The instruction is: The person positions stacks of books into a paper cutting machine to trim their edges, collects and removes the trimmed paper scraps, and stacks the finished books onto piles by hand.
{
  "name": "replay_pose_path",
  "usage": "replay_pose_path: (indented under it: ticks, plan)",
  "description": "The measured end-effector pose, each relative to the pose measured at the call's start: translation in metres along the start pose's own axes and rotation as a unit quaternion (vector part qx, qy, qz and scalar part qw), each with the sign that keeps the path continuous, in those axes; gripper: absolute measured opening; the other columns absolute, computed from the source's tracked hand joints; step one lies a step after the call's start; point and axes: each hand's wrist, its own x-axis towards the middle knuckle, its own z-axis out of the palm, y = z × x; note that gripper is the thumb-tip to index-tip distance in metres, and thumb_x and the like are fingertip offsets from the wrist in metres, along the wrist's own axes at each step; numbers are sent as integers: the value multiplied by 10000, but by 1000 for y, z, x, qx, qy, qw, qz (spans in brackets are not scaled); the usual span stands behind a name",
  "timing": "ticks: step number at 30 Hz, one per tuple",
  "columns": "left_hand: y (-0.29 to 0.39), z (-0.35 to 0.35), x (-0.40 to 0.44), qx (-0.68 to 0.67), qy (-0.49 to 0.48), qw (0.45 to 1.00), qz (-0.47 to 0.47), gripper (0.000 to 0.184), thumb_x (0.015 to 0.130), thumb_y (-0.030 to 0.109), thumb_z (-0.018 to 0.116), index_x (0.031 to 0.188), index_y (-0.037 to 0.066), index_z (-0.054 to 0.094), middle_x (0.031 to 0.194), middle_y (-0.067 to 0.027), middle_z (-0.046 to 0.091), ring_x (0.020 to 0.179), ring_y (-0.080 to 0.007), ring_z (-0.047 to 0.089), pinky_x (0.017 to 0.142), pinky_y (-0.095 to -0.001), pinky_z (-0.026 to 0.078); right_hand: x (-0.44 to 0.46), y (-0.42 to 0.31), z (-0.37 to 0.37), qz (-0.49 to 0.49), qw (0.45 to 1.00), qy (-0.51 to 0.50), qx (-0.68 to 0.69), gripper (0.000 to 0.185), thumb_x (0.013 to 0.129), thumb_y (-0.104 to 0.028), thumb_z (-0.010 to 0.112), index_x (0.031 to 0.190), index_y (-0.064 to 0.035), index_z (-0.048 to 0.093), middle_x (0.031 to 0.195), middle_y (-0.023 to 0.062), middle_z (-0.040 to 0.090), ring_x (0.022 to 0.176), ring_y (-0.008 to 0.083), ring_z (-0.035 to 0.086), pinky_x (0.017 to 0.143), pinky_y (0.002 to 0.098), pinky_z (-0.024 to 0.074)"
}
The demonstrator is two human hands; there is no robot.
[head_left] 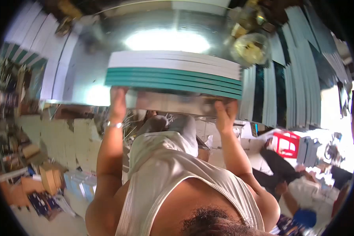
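Grasping the teal-and-white stack near both ends with left hand and right hand — reaching between and just beyond them. Backed by a shiny tabletop, with a plastic bag beyond the right hand.

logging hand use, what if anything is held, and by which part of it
A teal-and-white stack appears held by its near, teal edge: left hand close to one end, right hand close to the other.
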Motion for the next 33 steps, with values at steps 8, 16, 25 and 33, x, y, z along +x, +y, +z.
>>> replay_pose_path:
  ticks: [8,16,25,33]
  plan:
    - [-14,-3,-18,-79,21,996,-26,539,1054,478,410,1417,93,510,1409,-97,586,1282,-279,555,1074,-470,431,6,-31,26,25,996,-5,85,868,861,-64,662,1580,30,185,1240,92,523,1003,177,535,915,312,466]
    - [-62,-32,0,-77,96,992,-34,619,1017,507,496,1391,15,528,1279,-90,641,1141,-225,629,916,-365,523,42,-11,7,-54,998,-28,3,1147,655,-221,894,1558,-5,221,1432,172,401,1181,295,560,1051,388,424]
    - [-77,-19,17,-54,162,985,-6,906,886,761,486,1355,-10,554,1341,-144,605,1234,-285,585,1043,-428,480,50,3,16,-117,993,4,29,1027,590,-324,966,1400,-21,414,1259,162,559,1191,267,544,1038,389,431]
    - [-69,-15,7,-42,99,990,92,796,942,608,423,1473,16,445,1476,-169,509,1356,-330,498,1145,-473,391,35,-10,4,-185,980,18,-65,1032,594,-455,946,1371,-14,431,1213,183,598,1125,304,605,972,396,466]
